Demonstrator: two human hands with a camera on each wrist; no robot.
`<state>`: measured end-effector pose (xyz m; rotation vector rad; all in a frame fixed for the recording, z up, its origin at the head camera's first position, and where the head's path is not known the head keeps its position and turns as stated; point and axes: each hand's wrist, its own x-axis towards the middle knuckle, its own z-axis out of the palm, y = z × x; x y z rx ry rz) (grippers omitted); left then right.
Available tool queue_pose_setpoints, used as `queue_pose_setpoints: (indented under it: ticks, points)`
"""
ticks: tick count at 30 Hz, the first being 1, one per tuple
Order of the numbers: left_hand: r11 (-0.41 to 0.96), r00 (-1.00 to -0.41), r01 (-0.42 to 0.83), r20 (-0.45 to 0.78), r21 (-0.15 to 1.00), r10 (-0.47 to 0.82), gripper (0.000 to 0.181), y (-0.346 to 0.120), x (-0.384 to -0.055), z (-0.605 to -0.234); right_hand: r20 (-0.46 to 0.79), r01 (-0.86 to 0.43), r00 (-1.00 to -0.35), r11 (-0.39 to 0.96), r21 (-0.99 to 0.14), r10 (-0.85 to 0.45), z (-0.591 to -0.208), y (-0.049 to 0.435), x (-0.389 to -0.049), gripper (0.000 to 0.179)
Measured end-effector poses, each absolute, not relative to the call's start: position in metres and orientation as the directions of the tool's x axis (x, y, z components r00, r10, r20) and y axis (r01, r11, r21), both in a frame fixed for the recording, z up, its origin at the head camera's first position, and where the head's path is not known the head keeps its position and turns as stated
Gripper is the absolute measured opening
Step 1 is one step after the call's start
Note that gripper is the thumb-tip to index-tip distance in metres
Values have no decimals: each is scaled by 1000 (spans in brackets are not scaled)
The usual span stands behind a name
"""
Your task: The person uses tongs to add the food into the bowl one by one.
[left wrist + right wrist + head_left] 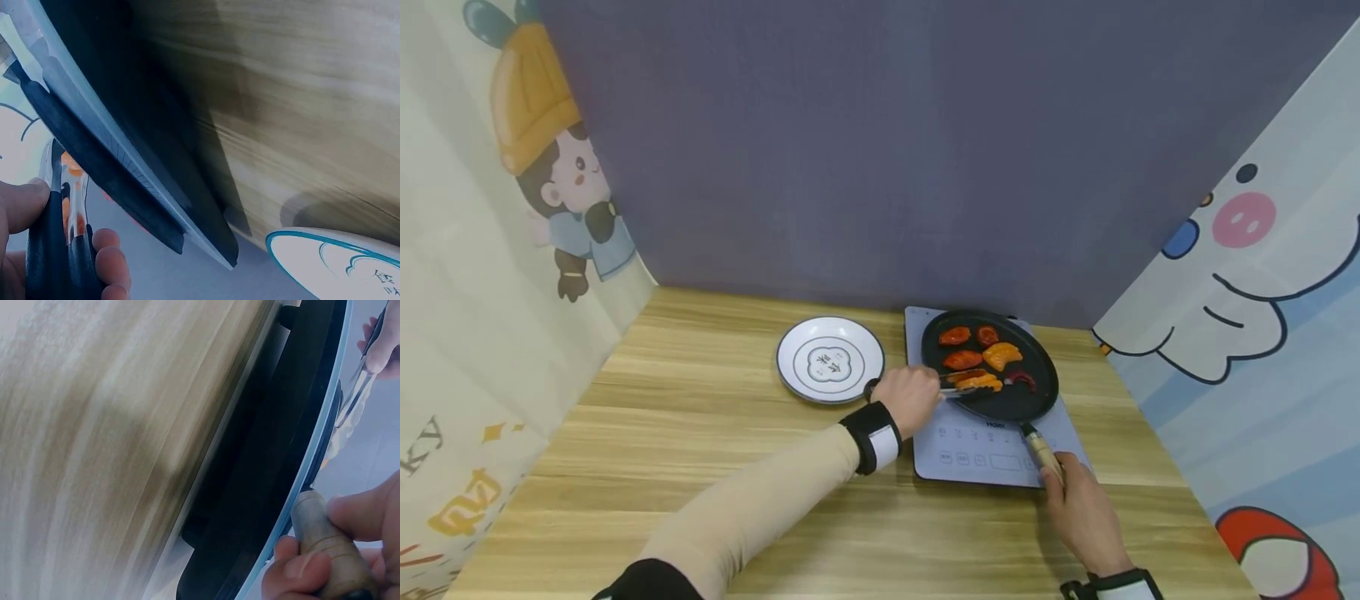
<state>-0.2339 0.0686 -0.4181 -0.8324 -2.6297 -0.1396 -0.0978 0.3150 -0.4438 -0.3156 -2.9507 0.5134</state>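
My left hand (907,398) holds a pair of tongs (49,250) with black grips and metal arms. In the head view the tongs reach over the near left of a round black frying pan (1026,404), at an orange piece of food (980,381). Whether they pinch it is too small to tell. Several other glazed red and orange pieces, such as the orange one (1002,356), lie in the pan. My right hand (1084,515) grips the pan's light wooden handle (331,550), fingers and thumb wrapped around it.
Beneath the pan is a flat, pale induction cooktop (958,467) with printed controls along its near side. A white plate (799,379) with blue rings stands to its left on the wooden table (700,400). Behind rises a grey-blue panel (865,167); printed curtains hang at both sides.
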Motion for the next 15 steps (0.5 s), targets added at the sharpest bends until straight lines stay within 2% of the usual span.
queue_pose_setpoints:
  ticks: [7, 15]
  points:
    - [827, -747, 559, 396, -59, 534, 31, 75, -238, -416, 123, 164, -968, 925, -342, 217, -443, 314, -98, 29]
    - [832, -769, 554, 365, -30, 525, 33, 77, -239, -417, 120, 158, -970, 925, -345, 210, -445, 314, -99, 30]
